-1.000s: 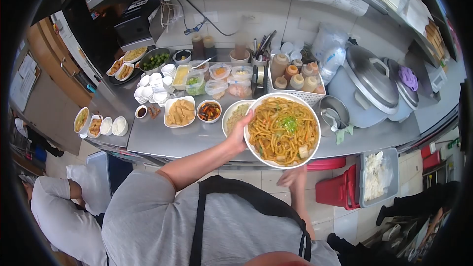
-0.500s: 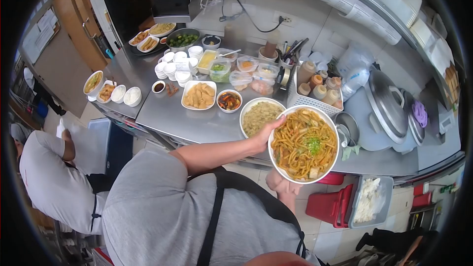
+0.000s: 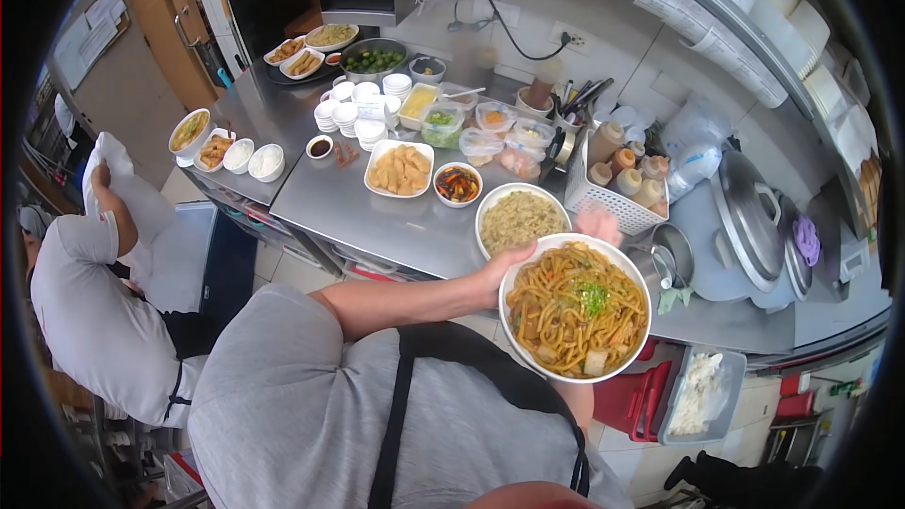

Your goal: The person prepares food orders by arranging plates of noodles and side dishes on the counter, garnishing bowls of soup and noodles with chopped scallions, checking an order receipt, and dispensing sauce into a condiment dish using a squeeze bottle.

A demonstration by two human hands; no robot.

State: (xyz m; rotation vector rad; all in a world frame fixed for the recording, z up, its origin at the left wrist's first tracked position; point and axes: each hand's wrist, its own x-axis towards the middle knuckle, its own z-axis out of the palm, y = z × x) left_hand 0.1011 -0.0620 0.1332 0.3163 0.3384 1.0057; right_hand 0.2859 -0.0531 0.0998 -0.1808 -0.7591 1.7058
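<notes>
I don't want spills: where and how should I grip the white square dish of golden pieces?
Probably the near rim of the square dish, from the front, thumb over the lip. It stands upright with raised sides, and bare steel counter lies before it; the round white bowl of dark and orange food sits close on its right.

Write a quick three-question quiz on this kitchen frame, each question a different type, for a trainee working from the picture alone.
1. True or false: the left hand holds the noodle bowl at its rim.

2. Multiple choice: what tops the noodles near the middle?
A) a fried egg
B) chopped green garnish
C) a lemon wedge

3. Short answer: how many small bowls of white rice stand near the left edge of the steel counter?

Key: 1 true; 2 B; 3 two.
</notes>
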